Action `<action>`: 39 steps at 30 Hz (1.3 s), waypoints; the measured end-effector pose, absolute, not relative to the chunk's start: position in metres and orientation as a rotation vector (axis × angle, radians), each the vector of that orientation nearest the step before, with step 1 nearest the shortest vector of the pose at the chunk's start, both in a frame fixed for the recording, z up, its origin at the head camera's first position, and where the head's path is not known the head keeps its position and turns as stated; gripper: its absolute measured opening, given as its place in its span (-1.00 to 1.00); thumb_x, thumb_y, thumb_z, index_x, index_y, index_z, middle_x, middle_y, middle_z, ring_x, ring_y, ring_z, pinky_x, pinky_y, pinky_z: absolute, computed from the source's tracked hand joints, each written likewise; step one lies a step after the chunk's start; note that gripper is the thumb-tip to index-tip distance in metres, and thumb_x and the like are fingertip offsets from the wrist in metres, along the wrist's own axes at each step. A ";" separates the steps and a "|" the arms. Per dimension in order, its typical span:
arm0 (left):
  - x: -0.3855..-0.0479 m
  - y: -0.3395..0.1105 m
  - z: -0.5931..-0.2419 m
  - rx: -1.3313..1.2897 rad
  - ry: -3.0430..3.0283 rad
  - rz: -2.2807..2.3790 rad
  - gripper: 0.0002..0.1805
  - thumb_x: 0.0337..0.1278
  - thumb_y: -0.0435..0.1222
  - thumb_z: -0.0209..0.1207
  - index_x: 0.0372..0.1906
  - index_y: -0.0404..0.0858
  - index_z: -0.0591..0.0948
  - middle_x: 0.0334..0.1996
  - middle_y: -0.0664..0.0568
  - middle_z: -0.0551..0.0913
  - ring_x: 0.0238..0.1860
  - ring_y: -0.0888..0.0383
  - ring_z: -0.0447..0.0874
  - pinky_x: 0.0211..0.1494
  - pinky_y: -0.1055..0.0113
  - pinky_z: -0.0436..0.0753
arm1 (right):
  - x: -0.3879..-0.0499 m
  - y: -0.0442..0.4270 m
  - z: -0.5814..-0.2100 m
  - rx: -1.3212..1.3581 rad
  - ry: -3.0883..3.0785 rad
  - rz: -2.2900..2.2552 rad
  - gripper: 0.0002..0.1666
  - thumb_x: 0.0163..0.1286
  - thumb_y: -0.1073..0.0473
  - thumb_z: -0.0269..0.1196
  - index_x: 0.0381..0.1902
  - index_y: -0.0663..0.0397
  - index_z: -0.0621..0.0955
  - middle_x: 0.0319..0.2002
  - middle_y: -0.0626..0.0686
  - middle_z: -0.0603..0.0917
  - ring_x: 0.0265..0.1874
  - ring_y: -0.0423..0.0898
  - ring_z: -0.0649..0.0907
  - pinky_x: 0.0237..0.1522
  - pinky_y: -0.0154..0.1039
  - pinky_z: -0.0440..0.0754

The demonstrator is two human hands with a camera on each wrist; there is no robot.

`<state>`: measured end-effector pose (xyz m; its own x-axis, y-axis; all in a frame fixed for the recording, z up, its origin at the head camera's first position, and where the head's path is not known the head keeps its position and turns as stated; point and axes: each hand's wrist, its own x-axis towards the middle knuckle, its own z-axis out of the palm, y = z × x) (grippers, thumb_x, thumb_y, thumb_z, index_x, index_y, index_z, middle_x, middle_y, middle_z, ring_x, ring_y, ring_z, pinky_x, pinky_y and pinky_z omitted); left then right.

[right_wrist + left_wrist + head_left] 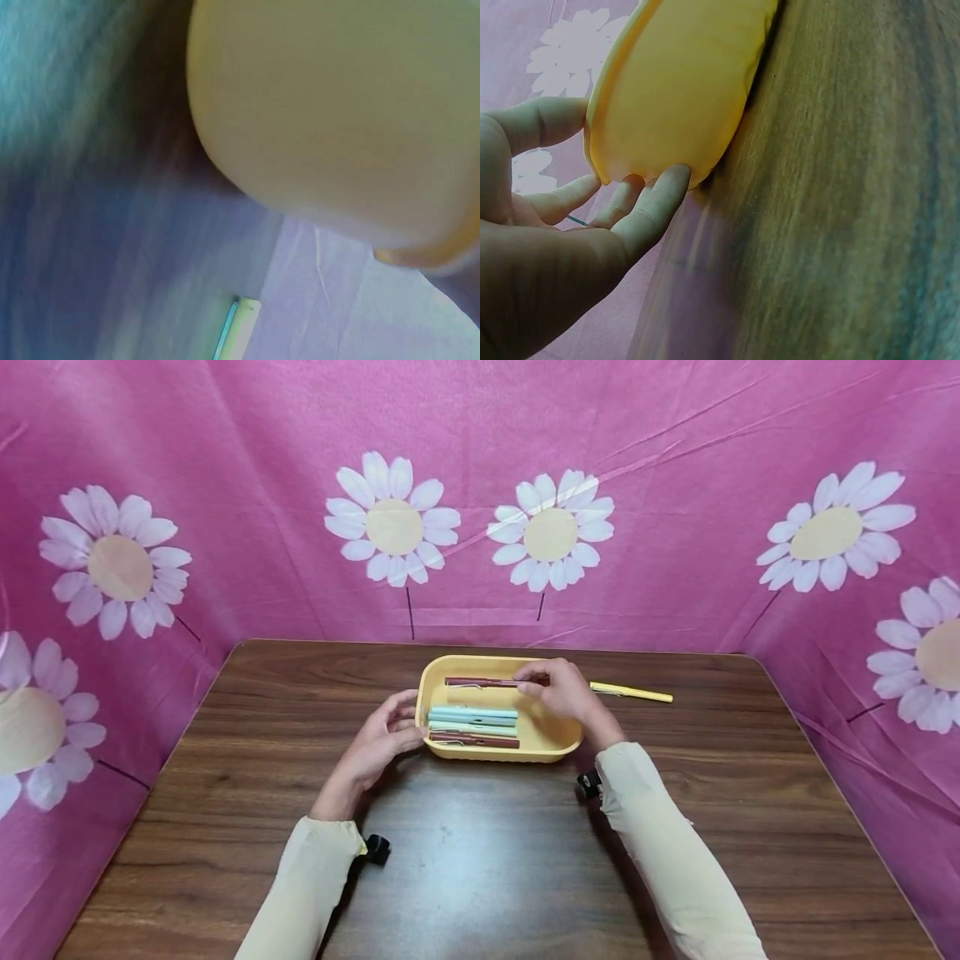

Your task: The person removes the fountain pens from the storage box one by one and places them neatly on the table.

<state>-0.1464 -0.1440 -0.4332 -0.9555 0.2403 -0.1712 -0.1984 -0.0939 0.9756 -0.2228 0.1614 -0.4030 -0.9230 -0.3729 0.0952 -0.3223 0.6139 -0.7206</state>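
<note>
A yellow tray (551, 747) stands on the table with several pens lying side by side in its left part. Among them are a light blue pen (487, 713), a pale green pen (480, 730) and, at the near wall, a maroon pen (480, 742). Over the tray's far side, my right hand (558, 687) pinches the right part of another maroon pen (476, 682), which lies level. My left hand (384, 739) touches the tray's left end, thumb and fairly straight fingers against rim and wall. In the right wrist view, the tray (337, 112) hides my right fingers.
A yellow pen (637, 692) lies on the wooden table (465, 852) to the right of the tray. Pink cloth (465, 427) with large white flowers hangs behind the table and along both sides.
</note>
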 end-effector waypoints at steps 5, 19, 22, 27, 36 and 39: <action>-0.147 -0.144 -0.432 0.037 1.857 2.148 -0.20 0.18 -0.66 0.12 0.54 -0.38 0.16 0.30 -0.43 0.27 0.27 -0.30 0.38 0.12 0.29 0.70 | -0.220 0.171 -0.397 -0.597 2.767 -1.282 -0.80 0.34 0.34 0.37 -0.08 0.27 0.75 -0.14 0.20 0.77 -0.17 0.07 0.69 -0.05 -0.10 0.67; -0.145 -0.145 -0.431 0.075 1.853 2.140 -0.20 0.21 -0.65 0.09 0.54 -0.38 0.14 0.32 -0.47 0.27 0.25 -0.30 0.40 0.12 0.29 0.70 | -0.211 0.189 -0.395 -0.579 2.779 -1.338 -0.83 0.32 0.37 0.38 -0.12 0.26 0.75 -0.20 0.17 0.76 -0.32 -0.04 0.60 -0.26 -0.28 0.59; -0.145 -0.145 -0.431 0.078 1.851 2.143 -0.21 0.21 -0.65 0.09 0.54 -0.38 0.14 0.32 -0.47 0.28 0.25 -0.30 0.40 0.11 0.30 0.70 | -0.208 0.195 -0.393 -0.586 2.786 -1.335 -0.84 0.32 0.38 0.38 -0.13 0.26 0.75 -0.22 0.17 0.75 -0.33 -0.03 0.60 -0.30 -0.32 0.59; -0.146 -0.146 -0.431 0.074 1.852 2.139 -0.20 0.21 -0.64 0.10 0.54 -0.37 0.14 0.31 -0.44 0.30 0.22 -0.23 0.44 0.11 0.30 0.70 | -0.204 0.204 -0.394 -0.555 2.782 -1.356 -0.85 0.34 0.38 0.36 -0.13 0.27 0.74 -0.22 0.18 0.75 -0.34 -0.04 0.58 -0.37 -0.38 0.57; -0.147 -0.146 -0.432 0.073 1.854 2.140 -0.20 0.19 -0.64 0.12 0.54 -0.37 0.15 0.30 -0.43 0.31 0.23 -0.25 0.43 0.11 0.28 0.70 | -0.197 0.221 -0.394 -0.559 2.836 -1.331 -0.84 0.34 0.38 0.37 -0.13 0.24 0.75 -0.25 0.15 0.75 -0.40 -0.07 0.55 -0.43 -0.38 0.53; -0.147 -0.146 -0.432 0.069 1.856 2.139 -0.20 0.19 -0.64 0.12 0.54 -0.37 0.16 0.29 -0.42 0.31 0.22 -0.23 0.44 0.12 0.28 0.70 | -0.196 0.229 -0.393 -0.542 2.839 -1.336 -0.83 0.34 0.38 0.37 -0.11 0.24 0.75 -0.20 0.17 0.75 -0.37 -0.08 0.58 -0.39 -0.41 0.56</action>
<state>-0.1472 -0.1457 -0.4324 -0.9516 0.2605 -0.1633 -0.1985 -0.1149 0.9733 -0.1964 0.2288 -0.3929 -0.9411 -0.2858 0.1808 -0.3215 0.5899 -0.7407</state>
